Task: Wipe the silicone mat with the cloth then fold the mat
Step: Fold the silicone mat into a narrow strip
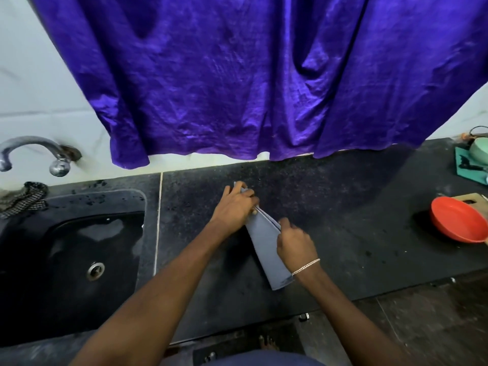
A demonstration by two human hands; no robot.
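1. The silicone mat (266,247) is a smooth, matte grey-blue sheet, folded into a long narrow strip that lies at a slant on the black countertop (343,220), near the middle and close to its front edge. Thin layered edges show along its upper right side.
2. The left hand (235,207) presses down on the far end of the strip, fingers curled over it and closed on the mat; the tip of the mat pokes out beyond the fingers.
3. The right hand (295,244) pinches the strip's right edge about midway along, fingers drawn tight on the layers. A thin silver chain bracelet (306,266) sits on that wrist.
4. The countertop is dark speckled stone – bare to the right of the mat as far as a glossy orange-red bowl (459,220) near the right border.
5. To the left, past a pale seam, a black sink (79,247) is sunk into the counter, with a metal drain and a curved chrome tap (39,154) above it.
6. A checked cloth (26,199) lies crumpled at the sink's back left corner, well apart from the mat.
7. A wrinkled, shiny purple curtain (237,75) hangs over the wall behind, its hem just above the counter's back edge.
8. At the far right, teal items are cut off by the frame – too partial to identify.
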